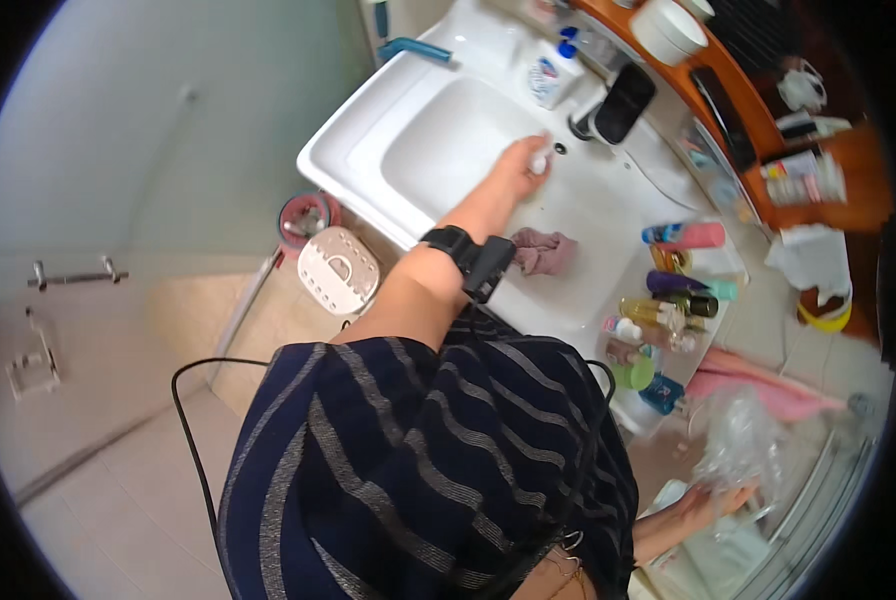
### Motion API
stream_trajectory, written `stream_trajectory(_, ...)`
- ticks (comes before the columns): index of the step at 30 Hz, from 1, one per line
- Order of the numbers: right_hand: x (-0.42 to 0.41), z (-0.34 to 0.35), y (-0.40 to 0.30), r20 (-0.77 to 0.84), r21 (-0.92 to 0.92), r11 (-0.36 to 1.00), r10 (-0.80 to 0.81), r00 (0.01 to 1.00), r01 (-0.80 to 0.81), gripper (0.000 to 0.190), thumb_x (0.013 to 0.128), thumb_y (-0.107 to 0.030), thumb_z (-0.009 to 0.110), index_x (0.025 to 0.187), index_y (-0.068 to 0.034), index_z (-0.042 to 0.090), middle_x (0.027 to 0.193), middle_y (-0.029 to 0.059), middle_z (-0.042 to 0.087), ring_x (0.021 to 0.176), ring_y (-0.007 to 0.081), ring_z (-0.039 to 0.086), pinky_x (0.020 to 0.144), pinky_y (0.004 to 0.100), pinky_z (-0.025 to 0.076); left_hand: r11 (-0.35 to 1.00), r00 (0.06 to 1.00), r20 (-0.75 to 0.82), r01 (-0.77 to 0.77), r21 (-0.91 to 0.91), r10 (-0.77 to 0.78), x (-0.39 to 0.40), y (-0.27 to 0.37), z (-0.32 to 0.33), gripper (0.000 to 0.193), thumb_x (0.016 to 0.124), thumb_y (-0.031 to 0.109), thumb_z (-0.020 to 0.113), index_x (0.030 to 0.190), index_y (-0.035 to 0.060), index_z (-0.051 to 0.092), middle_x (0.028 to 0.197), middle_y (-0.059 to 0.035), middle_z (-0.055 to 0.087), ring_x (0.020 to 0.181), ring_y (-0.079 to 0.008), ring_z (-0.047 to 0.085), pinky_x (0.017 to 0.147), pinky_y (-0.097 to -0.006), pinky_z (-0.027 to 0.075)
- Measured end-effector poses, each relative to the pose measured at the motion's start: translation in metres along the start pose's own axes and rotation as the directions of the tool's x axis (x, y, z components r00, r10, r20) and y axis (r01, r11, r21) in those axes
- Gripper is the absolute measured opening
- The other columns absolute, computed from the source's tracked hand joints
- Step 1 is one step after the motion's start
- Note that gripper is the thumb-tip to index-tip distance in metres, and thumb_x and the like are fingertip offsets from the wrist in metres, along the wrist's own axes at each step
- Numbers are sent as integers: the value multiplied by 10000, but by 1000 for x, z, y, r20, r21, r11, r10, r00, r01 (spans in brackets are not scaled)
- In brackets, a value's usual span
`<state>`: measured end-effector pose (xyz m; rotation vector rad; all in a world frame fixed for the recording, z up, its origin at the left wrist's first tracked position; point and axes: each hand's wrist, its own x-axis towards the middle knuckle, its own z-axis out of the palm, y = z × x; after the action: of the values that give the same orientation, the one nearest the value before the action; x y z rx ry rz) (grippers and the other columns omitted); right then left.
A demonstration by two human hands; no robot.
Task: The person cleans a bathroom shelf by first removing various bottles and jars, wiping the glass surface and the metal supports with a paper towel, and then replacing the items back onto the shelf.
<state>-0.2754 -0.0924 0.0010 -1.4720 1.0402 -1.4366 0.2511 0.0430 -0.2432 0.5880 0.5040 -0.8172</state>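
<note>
My left hand (527,163) is over the white washbasin (448,142), close to its drain hole and in front of the faucet (619,105). Its fingers are closed around a small whitish item (540,160), too blurred to name. A black device is strapped to that wrist. Below the wrist, a crumpled mauve cloth (544,251) lies in the basin. At the lower right, my right hand (725,501) grips a clear plastic bag (740,442), beyond the counter's edge.
Several bottles (665,304) crowd the basin's right side. A white bottle with a blue cap (554,75) stands behind the basin. A lidded beige basket (339,270) and a pink bin (305,217) are at the left. A pink towel (763,386) hangs near the bag.
</note>
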Motion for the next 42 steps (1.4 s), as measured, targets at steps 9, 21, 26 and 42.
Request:
stream_trajectory(9,-13,65,-8,278,-90,993,94,956,-72,303,842,-86,602,1115,-16,493,1103,100,563,945,207,562,807,325,469,997,998,6,55,62,-55,-38,-8,-7,492,913,607,472,739,150,419,639,-12,459,490,-123,369,412,-254,260)
stream_trajectory(21,-43,106,-29,384,-90,996,21,923,15,185,783,39,593,706,-83,477,750,-56,513,697,34,464,613,179,360,977,998,9,51,205,-54,-32,11,-3,383,965,459,468,693,190,450,538,48,378,387,-66,293,342,-221,198)
stream_trajectory(26,-36,60,-48,91,-14,992,-125,988,127,126,773,51,596,765,-64,547,789,-37,562,715,51,506,643,197,405,924,911,158,368,104,-381,-16,28,-22,181,974,257,492,883,130,583,640,35,525,492,-70,470,395,-214,345)
stream_trajectory(42,129,80,163,78,-692,721,128,989,-39,398,738,-247,752,1024,-11,607,894,120,654,800,232,636,683,348,498,961,979,69,171,220,-190,-27,-4,17,419,975,460,461,677,167,427,553,54,350,457,-88,275,403,-213,211)
